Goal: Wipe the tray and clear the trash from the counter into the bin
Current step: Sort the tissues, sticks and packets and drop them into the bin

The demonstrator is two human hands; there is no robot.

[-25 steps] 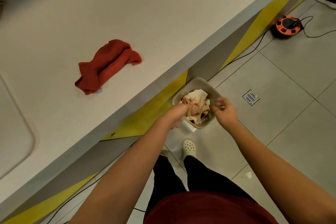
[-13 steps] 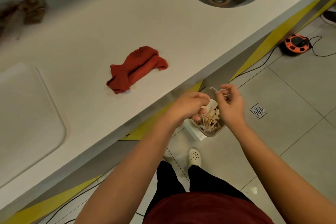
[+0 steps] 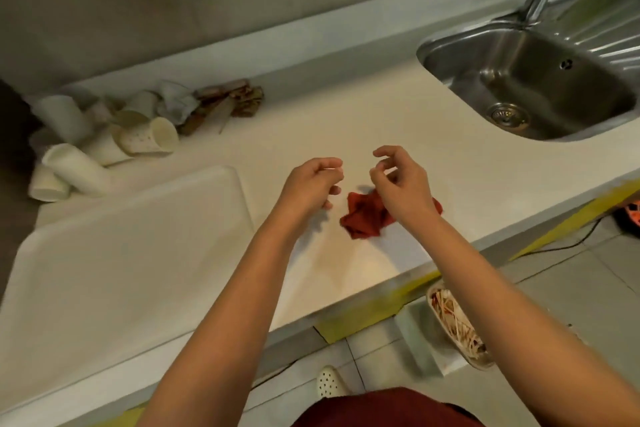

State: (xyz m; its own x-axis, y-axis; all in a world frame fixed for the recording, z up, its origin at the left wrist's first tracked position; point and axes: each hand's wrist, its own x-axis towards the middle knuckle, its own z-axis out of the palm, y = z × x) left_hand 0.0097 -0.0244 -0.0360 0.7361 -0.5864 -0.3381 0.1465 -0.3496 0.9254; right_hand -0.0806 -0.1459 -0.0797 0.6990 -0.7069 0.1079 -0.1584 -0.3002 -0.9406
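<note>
**Hands return from bin to counter**

Both hands have lifted away from the bin (image 3: 460,333) on the floor and now hover above the counter (image 3: 346,121), over the red cloth (image 3: 363,218). The left hand (image 3: 311,184) and right hand (image 3: 398,184) are loosely curled and hold nothing. The white tray (image 3: 121,253) lies at the left of the counter; behind it, against the wall, wait the paper cups (image 3: 104,139) and brown scraps (image 3: 225,102). Judged next step: reach past the tray's far corner and gather cups in stacks, since loose ones roll. The sink (image 3: 530,80) lies well apart at right; nothing blocks the reach.
</note>
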